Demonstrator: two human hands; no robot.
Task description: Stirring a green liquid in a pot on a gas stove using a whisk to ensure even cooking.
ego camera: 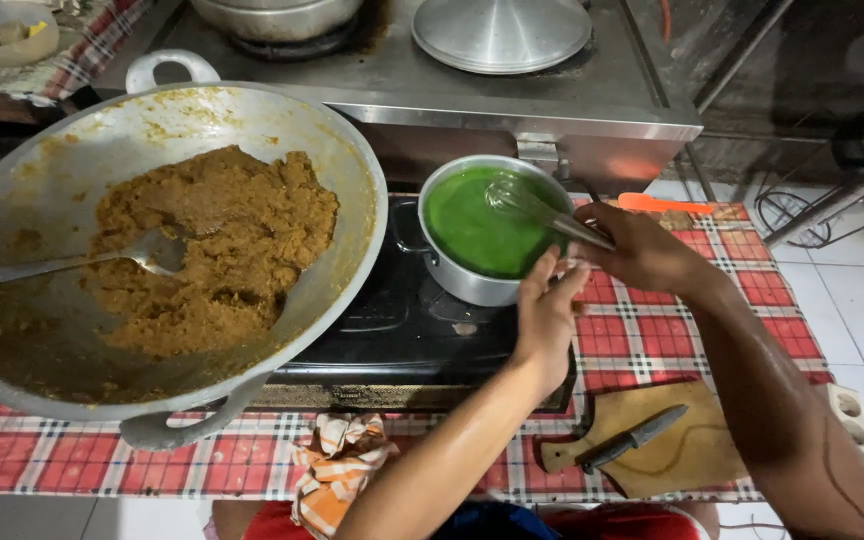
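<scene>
The small steel saucepan (472,285) of bright green liquid (482,232) serves as the reference point; it sits on a black countertop stove (402,330), at the burner nearest the person's hands.

Far left of the saucepan, a large aluminium wok (332,180) holds a brown, coarse paste (212,250), and a long metal spoon (72,262) lies in it with its handle out past the left rim. The wok is wide for the stove, its near handle (177,425) overhanging the front edge above the red checked tablecloth (642,340). Risk: a knock on that handle or on the spoon could tip or shift the wok, and its rim stands just beside the saucepan.

Below and left of the saucepan, an orange and white cloth (337,470) hangs at the table front, near the stove. Risk: it could catch heat if it is drawn closer.

At the saucepan's right rim, the left hand (544,320) rests with fingers extended against the wall, not closed around anything. Risk: a burn if the metal is hot; there is no firm grip to steady the pan.

Immediately right, the right hand (642,250) is closed on the handle of a wire whisk (537,205), whose loops are in the green liquid. The liquid level is high. Risk: vigorous whisking could slop it over the rim onto the stove or the left hand.

Below and right of the saucepan, a knife (634,438) lies on a wooden cutting board (672,455) under the right forearm. Risk: a dropped elbow could meet it.
</scene>
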